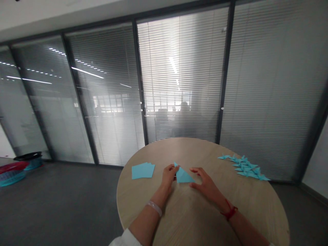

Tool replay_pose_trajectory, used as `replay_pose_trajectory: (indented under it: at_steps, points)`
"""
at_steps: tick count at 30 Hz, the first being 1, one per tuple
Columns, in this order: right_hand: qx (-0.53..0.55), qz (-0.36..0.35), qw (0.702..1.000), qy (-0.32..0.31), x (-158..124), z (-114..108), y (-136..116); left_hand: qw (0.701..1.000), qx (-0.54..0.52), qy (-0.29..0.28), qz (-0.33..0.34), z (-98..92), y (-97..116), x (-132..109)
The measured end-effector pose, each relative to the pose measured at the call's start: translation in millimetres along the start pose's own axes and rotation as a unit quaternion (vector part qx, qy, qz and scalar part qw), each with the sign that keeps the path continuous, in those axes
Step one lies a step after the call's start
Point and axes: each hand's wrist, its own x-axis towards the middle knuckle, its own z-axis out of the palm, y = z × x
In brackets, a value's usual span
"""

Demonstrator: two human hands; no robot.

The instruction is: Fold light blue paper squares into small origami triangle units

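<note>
A light-blue sheet of paper (183,176), folded into a triangle, is held just over the round table. My left hand (169,174) grips its left edge between thumb and fingers. To the right of the triangle is my right hand (203,181), its thumb and fingers apart around the right corner with nothing pinched between them. A small stack of blue paper sheets (142,171) lies to the left of my left hand. Several folded blue paper cranes (248,166) are gathered in a pile beyond my right hand, near the table's right edge.
The round wooden table (184,218) stands before a glass partition with blinds (179,78). On the dark floor (77,201) at the far left are a red and blue basket (11,174) and a blue basket with a black rim (33,162).
</note>
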Motion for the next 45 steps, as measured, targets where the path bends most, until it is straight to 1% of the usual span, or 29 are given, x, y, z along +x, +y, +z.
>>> replay_pose_trajectory:
  at_steps: [3,8,12,20,24,27,31,36,39,43,45]
  points:
    - [-0.021,-0.019,0.999,-0.031,-0.7,2.0,0.2,1.0,0.009,-0.024,-0.011,4.5,0.3,-2.9]
    - [-0.028,-0.013,0.998,-0.053,0.5,2.5,5.0,0.998,-0.007,-0.056,-0.016,4.7,1.4,-5.2]
    - [-0.016,0.002,0.998,-0.054,0.4,2.5,4.7,0.997,-0.012,-0.078,-0.024,5.0,3.0,-7.9]
    - [0.01,0.018,0.999,-0.035,-1.0,4.2,-2.5,0.995,-0.018,-0.091,-0.032,6.7,4.1,-8.4]
    - [-0.002,0.029,0.999,-0.034,-1.1,6.8,-0.3,0.992,-0.026,-0.12,-0.024,7.0,2.8,-9.8]
    - [-0.002,0.038,0.999,-0.032,-0.6,7.4,3.1,0.991,-0.027,-0.131,-0.023,7.5,4.3,-11.5]
    - [0.028,0.043,0.998,-0.028,0.0,7.0,5.0,0.988,-0.036,-0.146,-0.02,8.5,9.9,-14.8]
    - [0.073,0.049,0.996,-0.034,0.6,4.5,-2.0,0.984,-0.051,-0.172,-0.006,8.7,15.4,-18.1]
    - [0.062,0.038,0.997,-0.016,1.4,1.9,-4.7,0.983,-0.057,-0.173,-0.009,8.2,12.9,-15.3]
    - [-0.007,0.058,0.997,0.054,2.8,-0.9,1.3,0.981,-0.076,-0.177,-0.026,8.5,7.1,-11.0]
    - [-0.013,0.077,0.994,0.078,3.4,-1.6,6.6,0.977,-0.092,-0.191,-0.024,8.9,5.8,-11.0]
